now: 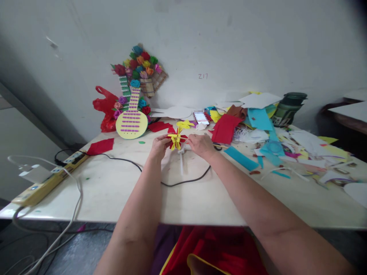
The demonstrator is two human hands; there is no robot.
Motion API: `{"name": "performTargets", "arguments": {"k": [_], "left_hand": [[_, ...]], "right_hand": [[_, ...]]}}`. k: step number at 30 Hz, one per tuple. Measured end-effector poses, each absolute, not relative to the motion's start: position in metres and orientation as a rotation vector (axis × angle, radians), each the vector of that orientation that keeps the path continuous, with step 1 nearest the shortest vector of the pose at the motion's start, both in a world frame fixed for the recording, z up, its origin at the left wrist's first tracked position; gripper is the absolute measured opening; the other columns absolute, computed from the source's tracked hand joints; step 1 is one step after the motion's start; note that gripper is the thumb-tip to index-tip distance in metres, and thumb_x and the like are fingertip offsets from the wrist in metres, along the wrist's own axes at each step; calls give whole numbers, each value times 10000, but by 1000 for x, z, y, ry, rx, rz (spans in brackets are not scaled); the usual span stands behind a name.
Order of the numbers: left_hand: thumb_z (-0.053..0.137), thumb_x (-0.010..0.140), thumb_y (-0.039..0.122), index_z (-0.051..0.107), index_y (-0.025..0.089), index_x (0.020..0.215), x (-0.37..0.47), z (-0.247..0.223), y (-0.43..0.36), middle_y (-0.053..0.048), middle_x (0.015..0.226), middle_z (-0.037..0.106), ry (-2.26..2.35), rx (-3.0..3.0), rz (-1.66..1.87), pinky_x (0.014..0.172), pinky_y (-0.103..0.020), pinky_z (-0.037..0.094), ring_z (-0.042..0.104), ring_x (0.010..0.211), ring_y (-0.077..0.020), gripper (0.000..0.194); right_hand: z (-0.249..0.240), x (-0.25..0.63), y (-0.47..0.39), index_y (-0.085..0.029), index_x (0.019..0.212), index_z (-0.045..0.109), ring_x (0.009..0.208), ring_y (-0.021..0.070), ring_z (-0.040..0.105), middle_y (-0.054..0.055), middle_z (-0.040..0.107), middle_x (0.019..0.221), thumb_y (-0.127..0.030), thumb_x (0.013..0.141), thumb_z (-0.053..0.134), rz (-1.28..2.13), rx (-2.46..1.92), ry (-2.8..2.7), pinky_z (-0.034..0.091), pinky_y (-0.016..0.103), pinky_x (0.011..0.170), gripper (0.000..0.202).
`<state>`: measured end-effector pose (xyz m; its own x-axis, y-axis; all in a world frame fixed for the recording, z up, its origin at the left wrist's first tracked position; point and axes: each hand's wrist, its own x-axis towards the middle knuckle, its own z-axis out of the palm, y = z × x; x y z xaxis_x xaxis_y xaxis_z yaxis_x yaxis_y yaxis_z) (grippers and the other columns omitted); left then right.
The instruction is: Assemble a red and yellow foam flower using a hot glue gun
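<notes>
One black cable point(172, 185) curved across the table point(200, 206); beyond it, at twelve o'clock, a red-and-yellow flower point(176, 140) was pinched in the left hand point(161, 146), while the right hand point(200, 144), just beside, gripped a thin stick point(183, 138) reaching its centre. Farther off, a guitar-shaped craft point(131, 125) stood at eleven, a red sheet point(226, 128) at one.

Matt paper flower point(176, 139), smooth tabletop point(206, 204), thin plastic bag point(107, 110)
</notes>
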<state>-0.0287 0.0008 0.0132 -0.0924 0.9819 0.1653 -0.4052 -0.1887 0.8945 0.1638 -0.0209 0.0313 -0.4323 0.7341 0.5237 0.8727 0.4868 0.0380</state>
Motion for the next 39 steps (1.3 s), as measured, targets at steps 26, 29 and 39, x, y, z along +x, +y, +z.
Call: {"name": "performTargets", "arguments": {"k": [26, 29, 39], "left_hand": [[639, 539, 73, 647, 127, 745, -21, 17, -3, -27, 714, 662, 711, 939, 1577, 652, -244, 473, 609, 633, -117, 214], [645, 552, 71, 651, 124, 750, -18, 17, -3, -29, 711, 663, 680, 958, 1530, 643, -249, 473, 604, 622, -118, 205], [655, 564, 43, 599, 129, 724, -14, 19, -7, -43, 722, 665, 674, 959, 1374, 725, -271, 501, 639, 699, -144, 190]], "right_hand": [[31, 161, -5, -172, 662, 627, 583, 125, 509, 3, 616, 590, -431, 753, 529, 454, -1346, -1776, 343, 232, 551, 292], [35, 160, -7, -171, 596, 599, 556, 116, 490, 0, 598, 557, -443, 761, 511, 545, -1313, -1730, 342, 234, 551, 330], [36, 161, -4, -205, 506, 381, 511, 98, 331, -64, 343, 477, -344, 724, 509, 478, -1289, -1611, 241, 243, 502, 288]]}}
